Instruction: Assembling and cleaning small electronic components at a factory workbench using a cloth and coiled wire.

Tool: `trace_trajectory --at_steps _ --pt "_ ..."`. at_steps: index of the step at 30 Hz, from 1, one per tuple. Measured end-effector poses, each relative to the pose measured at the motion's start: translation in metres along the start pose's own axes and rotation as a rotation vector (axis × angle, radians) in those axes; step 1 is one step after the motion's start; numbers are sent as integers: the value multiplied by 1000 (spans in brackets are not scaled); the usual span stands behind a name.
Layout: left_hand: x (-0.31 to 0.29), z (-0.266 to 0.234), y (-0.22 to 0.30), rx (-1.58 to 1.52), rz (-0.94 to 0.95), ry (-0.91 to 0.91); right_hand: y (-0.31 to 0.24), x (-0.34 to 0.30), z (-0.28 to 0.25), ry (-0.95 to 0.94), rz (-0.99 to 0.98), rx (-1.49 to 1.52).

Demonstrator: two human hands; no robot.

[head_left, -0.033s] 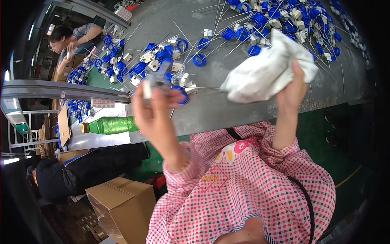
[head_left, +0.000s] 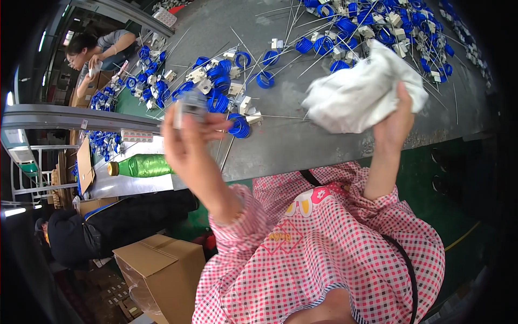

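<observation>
My left hand (head_left: 191,148), raised over the bench's near edge, pinches a small white-and-grey boxy part (head_left: 191,105) between its fingers; motion smears it. A thin metal rod (head_left: 226,155) shows just below those fingers, and I cannot tell if it belongs to the part. On the right, my right hand (head_left: 396,119) grips a bunched white cloth (head_left: 367,94) above the bench. Close beyond my left hand lies a loose heap of white boxy parts with blue coils (head_left: 218,78) and thin metal rods.
The grey bench (head_left: 294,143) carries a larger pile of blue-coiled parts (head_left: 377,27) at the far right. A green bottle (head_left: 143,166) lies on its side at left, beside a metal frame rail (head_left: 81,117). A cardboard box (head_left: 162,270) stands below. Another person (head_left: 94,54) works at far left.
My left hand has moved left and slightly down with the boxy part. My right hand and the cloth have shifted a little to the right.
</observation>
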State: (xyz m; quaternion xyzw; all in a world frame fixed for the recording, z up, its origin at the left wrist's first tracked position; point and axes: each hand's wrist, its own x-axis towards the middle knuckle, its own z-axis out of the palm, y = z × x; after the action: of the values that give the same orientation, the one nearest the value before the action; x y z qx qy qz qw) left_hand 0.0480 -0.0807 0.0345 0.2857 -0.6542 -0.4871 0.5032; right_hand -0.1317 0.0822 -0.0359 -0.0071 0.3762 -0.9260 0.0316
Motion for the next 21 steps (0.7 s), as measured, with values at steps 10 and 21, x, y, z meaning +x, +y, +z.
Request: trace_trajectory --at_steps 10,21 --pt "116 -65 27 -697 6 -205 -38 15 -24 49 -133 1" --pt "217 15 -69 274 2 -293 -33 30 -43 105 -97 17"
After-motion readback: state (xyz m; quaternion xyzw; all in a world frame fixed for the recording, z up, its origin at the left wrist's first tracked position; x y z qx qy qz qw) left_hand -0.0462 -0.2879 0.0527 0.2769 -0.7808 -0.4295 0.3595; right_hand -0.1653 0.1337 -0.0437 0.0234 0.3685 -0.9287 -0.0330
